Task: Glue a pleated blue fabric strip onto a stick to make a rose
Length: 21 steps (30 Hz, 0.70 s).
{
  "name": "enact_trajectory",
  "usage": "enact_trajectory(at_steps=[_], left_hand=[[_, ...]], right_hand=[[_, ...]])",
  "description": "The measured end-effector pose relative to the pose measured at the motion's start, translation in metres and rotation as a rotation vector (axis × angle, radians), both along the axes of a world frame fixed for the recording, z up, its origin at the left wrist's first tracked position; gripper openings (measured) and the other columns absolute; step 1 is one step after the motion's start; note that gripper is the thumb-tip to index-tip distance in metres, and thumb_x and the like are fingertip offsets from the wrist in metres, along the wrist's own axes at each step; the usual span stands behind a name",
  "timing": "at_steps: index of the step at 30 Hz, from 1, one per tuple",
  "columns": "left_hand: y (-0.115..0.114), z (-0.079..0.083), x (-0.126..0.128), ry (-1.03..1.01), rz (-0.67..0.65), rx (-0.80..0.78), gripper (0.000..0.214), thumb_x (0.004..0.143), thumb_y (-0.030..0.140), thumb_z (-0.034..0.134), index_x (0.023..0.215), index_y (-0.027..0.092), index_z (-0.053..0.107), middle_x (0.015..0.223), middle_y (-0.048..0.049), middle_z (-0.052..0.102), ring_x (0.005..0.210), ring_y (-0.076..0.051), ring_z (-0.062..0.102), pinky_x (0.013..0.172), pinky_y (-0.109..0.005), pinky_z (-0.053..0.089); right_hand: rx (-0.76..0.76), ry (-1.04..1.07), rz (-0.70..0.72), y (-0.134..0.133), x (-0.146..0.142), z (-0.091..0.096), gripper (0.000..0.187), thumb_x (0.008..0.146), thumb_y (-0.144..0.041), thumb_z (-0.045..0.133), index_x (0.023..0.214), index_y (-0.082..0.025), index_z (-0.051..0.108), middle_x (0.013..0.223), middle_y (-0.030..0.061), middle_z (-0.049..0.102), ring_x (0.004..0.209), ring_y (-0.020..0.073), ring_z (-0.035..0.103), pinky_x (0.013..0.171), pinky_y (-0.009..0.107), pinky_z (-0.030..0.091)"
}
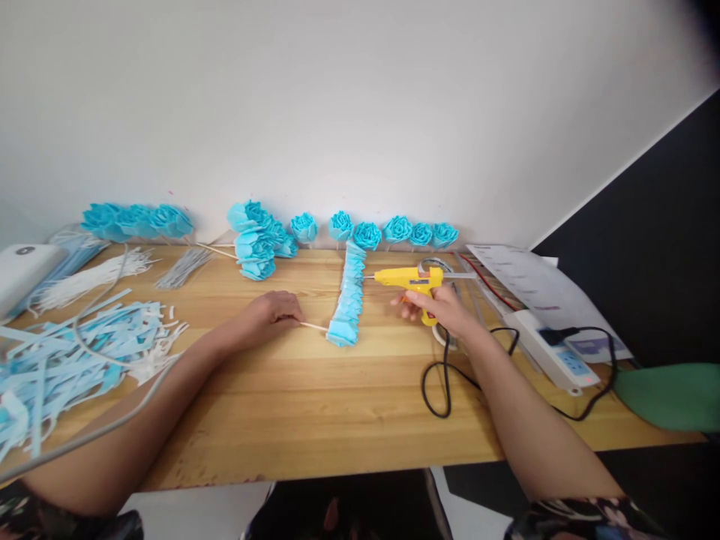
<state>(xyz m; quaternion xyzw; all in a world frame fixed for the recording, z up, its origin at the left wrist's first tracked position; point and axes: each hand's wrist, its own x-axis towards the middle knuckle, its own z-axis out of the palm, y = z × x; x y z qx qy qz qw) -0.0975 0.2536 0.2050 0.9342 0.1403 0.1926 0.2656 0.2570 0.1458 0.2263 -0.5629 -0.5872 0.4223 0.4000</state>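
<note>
blue pleated strip (351,296) on the desk (315,420), near end against a thin stick (315,326) pinched in the left hand (280,307); glue gun (409,279) gripped in the right hand (447,306), nozzle (369,277) just beside the strip, thin, even application probably best.

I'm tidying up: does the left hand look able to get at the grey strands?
Probably yes: bare tabletop separates the left hand from the grey strands, though that hand holds a stick.

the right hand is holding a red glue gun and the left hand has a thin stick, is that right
Not quite: the glue gun is yellow, not red, as the head view shows. The right hand does hold it, and the left hand has a thin stick.
</note>
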Motion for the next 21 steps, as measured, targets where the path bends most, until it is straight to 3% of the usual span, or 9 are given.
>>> enact_trajectory(at_steps=[3,6,8,10,12,15,18,21], left_hand=[[0.001,-0.001,-0.001,0.002,0.0,0.003,0.025,0.099,0.029,0.049,0.086,0.015,0.066,0.083,-0.0057,0.066,0.079,-0.015,0.059,0.073,-0.026,0.042],[0.001,-0.002,-0.001,0.012,0.005,0.004,0.025,0.099,0.028,0.05,0.087,0.015,0.067,0.084,-0.0057,0.066,0.079,-0.015,0.059,0.073,-0.025,0.042],[0.001,-0.002,-0.001,0.019,0.007,0.004,0.025,0.099,0.028,0.05,0.088,0.015,0.068,0.084,-0.0057,0.066,0.079,-0.015,0.059,0.072,-0.025,0.041],[0.002,-0.003,-0.001,0.022,0.008,0.008,0.025,0.099,0.028,0.049,0.088,0.016,0.069,0.084,-0.0057,0.066,0.079,-0.015,0.059,0.072,-0.026,0.041],[0.002,-0.003,-0.001,0.02,0.01,0.01,0.025,0.099,0.028,0.05,0.088,0.015,0.069,0.084,-0.0058,0.066,0.079,-0.015,0.059,0.072,-0.026,0.041],[0.002,-0.004,-0.001,0.012,0.012,0.005,0.026,0.099,0.028,0.05,0.088,0.015,0.069,0.084,-0.0059,0.066,0.079,-0.015,0.059,0.072,-0.026,0.042],[0.002,-0.004,-0.001,0.007,0.01,-0.001,0.025,0.099,0.027,0.051,0.088,0.015,0.069,0.083,-0.0059,0.066,0.079,-0.015,0.059,0.072,-0.026,0.042],[0.002,-0.003,-0.001,0.003,0.004,0.0,0.023,0.098,0.026,0.051,0.087,0.015,0.069,0.083,-0.0056,0.066,0.079,-0.015,0.059,0.072,-0.025,0.042]], right_hand=[[-0.014,0.119,-0.056,0.001,-0.003,-0.003,0.047,0.078,-0.06,0.066,0.095,-0.016,0.067,0.098,0.0135,0.076,0.066,0.0189,0.07,0.058,0.029,0.054],[0.015,0.067,-0.131,0.003,-0.003,-0.007,0.047,0.079,-0.062,0.064,0.08,-0.016,0.063,0.071,0.0073,0.073,0.05,0.0132,0.062,0.051,0.024,0.048],[0.032,0.012,-0.163,0.004,-0.001,-0.009,0.049,0.081,-0.062,0.062,0.062,-0.017,0.056,0.049,0.0004,0.059,0.041,0.0091,0.051,0.046,0.022,0.042],[0.036,-0.003,-0.208,0.006,0.0,-0.01,0.049,0.081,-0.058,0.063,0.055,-0.019,0.05,0.04,-0.0042,0.047,0.037,0.0073,0.044,0.043,0.022,0.038],[0.024,0.022,-0.269,0.007,-0.001,-0.01,0.041,0.075,-0.053,0.071,0.061,-0.019,0.054,0.041,-0.0071,0.043,0.036,0.0066,0.039,0.041,0.022,0.035],[0.013,0.078,-0.317,0.008,-0.004,-0.009,0.037,0.066,-0.047,0.078,0.082,-0.017,0.063,0.053,-0.0066,0.052,0.036,0.0053,0.037,0.039,0.022,0.033],[0.011,0.077,-0.293,0.009,-0.005,-0.012,0.04,0.067,-0.049,0.076,0.087,-0.016,0.065,0.064,-0.0029,0.059,0.039,0.0054,0.041,0.039,0.023,0.033],[-0.001,-0.003,-0.244,0.008,-0.003,-0.016,0.039,0.072,-0.053,0.072,0.085,-0.017,0.065,0.057,-0.0036,0.056,0.04,0.0075,0.043,0.041,0.023,0.034]])
